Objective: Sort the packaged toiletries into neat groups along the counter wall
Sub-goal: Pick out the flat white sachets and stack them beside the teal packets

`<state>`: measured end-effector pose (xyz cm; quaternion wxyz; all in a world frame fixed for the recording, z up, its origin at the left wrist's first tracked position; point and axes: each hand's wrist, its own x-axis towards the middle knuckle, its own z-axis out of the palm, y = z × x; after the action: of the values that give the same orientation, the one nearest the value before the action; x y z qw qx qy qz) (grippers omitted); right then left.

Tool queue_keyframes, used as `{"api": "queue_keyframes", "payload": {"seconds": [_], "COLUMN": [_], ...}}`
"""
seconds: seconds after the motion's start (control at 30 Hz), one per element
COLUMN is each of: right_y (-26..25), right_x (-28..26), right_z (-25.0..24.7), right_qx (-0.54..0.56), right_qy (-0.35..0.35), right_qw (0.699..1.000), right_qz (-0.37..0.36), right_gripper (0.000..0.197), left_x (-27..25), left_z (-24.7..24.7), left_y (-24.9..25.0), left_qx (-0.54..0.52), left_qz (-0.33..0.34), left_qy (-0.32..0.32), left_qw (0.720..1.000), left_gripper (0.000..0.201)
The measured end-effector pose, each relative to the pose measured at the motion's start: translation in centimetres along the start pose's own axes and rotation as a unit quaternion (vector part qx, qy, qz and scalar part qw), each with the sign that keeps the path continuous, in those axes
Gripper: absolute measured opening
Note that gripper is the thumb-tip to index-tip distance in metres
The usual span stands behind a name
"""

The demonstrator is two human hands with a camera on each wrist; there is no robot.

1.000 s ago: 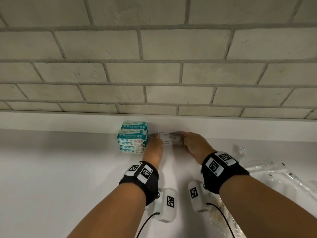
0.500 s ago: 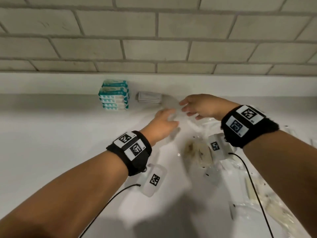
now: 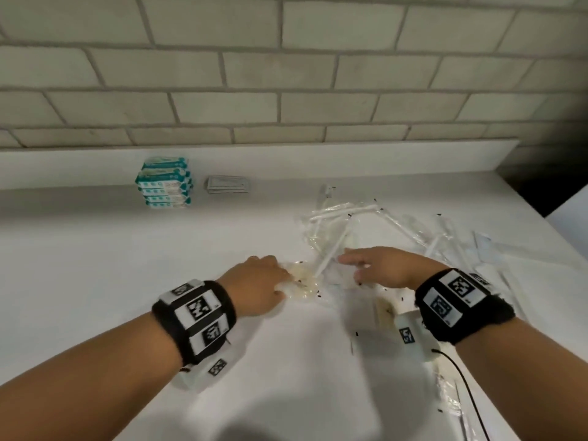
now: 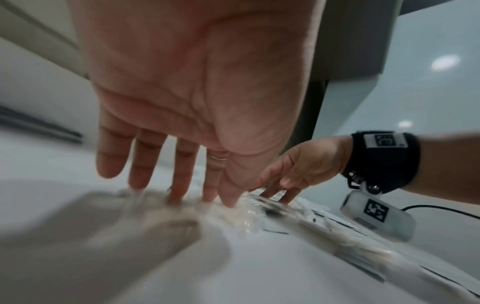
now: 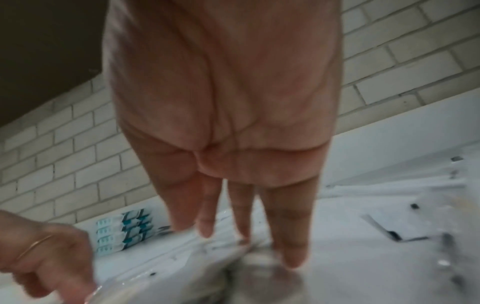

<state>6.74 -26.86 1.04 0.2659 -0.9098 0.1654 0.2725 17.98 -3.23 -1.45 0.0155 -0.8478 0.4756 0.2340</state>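
Observation:
A stack of teal-and-white boxes [image 3: 164, 183] stands against the counter wall, with a low stack of grey flat packets [image 3: 227, 184] just right of it. A loose pile of clear-wrapped toiletries [image 3: 366, 224] lies at centre right. My left hand [image 3: 283, 281] reaches down with straight fingers [image 4: 179, 185], the tips touching a clear packet with pale yellowish contents [image 3: 302, 278]. My right hand [image 3: 350, 265] has its fingers [image 5: 288, 236] stretched down onto clear wrappers next to it. Neither hand grips anything.
The white counter [image 3: 95, 265] runs under a brick wall [image 3: 286, 74] with a low white ledge. More clear packets [image 3: 451, 393] trail toward the near right edge. A dark gap [image 3: 547, 173] opens beyond the counter's right end.
Both hands have left the grey packets by the wall and pulled back toward me, down onto the pile of clear packets. The head view has tilted down.

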Motion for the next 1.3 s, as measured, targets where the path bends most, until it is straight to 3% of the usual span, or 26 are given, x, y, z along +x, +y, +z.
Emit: {"api": "queue_keyframes", "payload": {"seconds": [0.07, 0.13, 0.2, 0.27, 0.37, 0.53, 0.63, 0.7, 0.73, 0.77, 0.9, 0.97, 1.07, 1.23, 1.3], "right_y": [0.9, 1.4, 1.5, 1.1, 1.7, 3.8, 3.4, 2.6, 2.4, 2.5, 3.3, 3.7, 3.2, 1.2, 1.9], "right_x": [-0.8, -1.2, -0.9, -0.5, 0.2, -0.2, 0.0, 0.4, 0.6, 0.8, 0.9, 0.6, 0.2, 0.5, 0.0], "right_z": [-0.2, -0.3, -0.3, 0.3, 0.4, -2.0, -1.5, -0.5, -0.2, -0.2, -1.6, -1.8, -0.8, 1.5, 0.6], "right_qx": [0.066, 0.089, 0.019, -0.093, -0.218, -0.332, -0.304, -0.271, -0.267, -0.265, -0.283, -0.283, -0.219, -0.219, -0.183], "right_qy": [0.022, 0.080, 0.101, 0.043, 0.003, 0.063, 0.100, 0.040, 0.008, 0.000, 0.083, 0.100, 0.135, 0.104, 0.074], "right_qw": [0.997, 0.992, 0.992, 0.990, 0.975, 0.940, 0.946, 0.956, 0.959, 0.961, 0.955, 0.954, 0.961, 0.960, 0.969], "right_qz": [-0.033, -0.049, -0.068, -0.096, -0.040, 0.046, -0.051, -0.107, -0.099, -0.077, 0.015, -0.008, -0.105, -0.140, -0.147], "right_gripper": [0.043, 0.036, 0.036, 0.042, 0.048, 0.043, 0.051, 0.059, 0.060, 0.060, 0.046, 0.047, 0.033, 0.022, 0.010], "left_x": [-0.9, -0.9, -0.2, 1.0, 2.5, 3.3, 3.9, 4.3, 4.3, 4.3, 4.2, 4.4, 5.5, 7.3, 7.2], "left_z": [-0.3, -0.4, -0.1, 0.5, 0.5, 0.1, 0.5, 1.0, 1.2, 1.1, 0.0, -0.3, -0.2, -0.9, -1.3], "left_y": [0.4, 1.0, 1.7, 2.6, 4.1, 4.6, 4.6, 4.9, 5.1, 5.2, 5.2, 5.5, 6.9, 7.9, 7.3], "left_qx": [0.035, 0.040, 0.022, -0.006, 0.026, 0.144, 0.097, 0.052, 0.060, 0.075, 0.129, 0.117, 0.059, 0.078, 0.100], "left_qz": [-0.028, -0.046, -0.025, 0.023, 0.038, -0.064, -0.053, -0.007, 0.002, -0.008, -0.100, -0.108, -0.082, -0.217, -0.232], "left_qy": [0.001, 0.013, 0.053, 0.092, 0.060, 0.095, 0.137, 0.131, 0.113, 0.098, 0.103, 0.132, 0.171, 0.087, 0.063], "left_qw": [0.999, 0.998, 0.998, 0.995, 0.997, 0.983, 0.984, 0.990, 0.992, 0.992, 0.981, 0.978, 0.980, 0.969, 0.965], "left_gripper": [0.027, 0.030, 0.025, 0.031, 0.037, 0.030, 0.032, 0.041, 0.045, 0.047, 0.039, 0.034, 0.034, 0.070, 0.077]}}
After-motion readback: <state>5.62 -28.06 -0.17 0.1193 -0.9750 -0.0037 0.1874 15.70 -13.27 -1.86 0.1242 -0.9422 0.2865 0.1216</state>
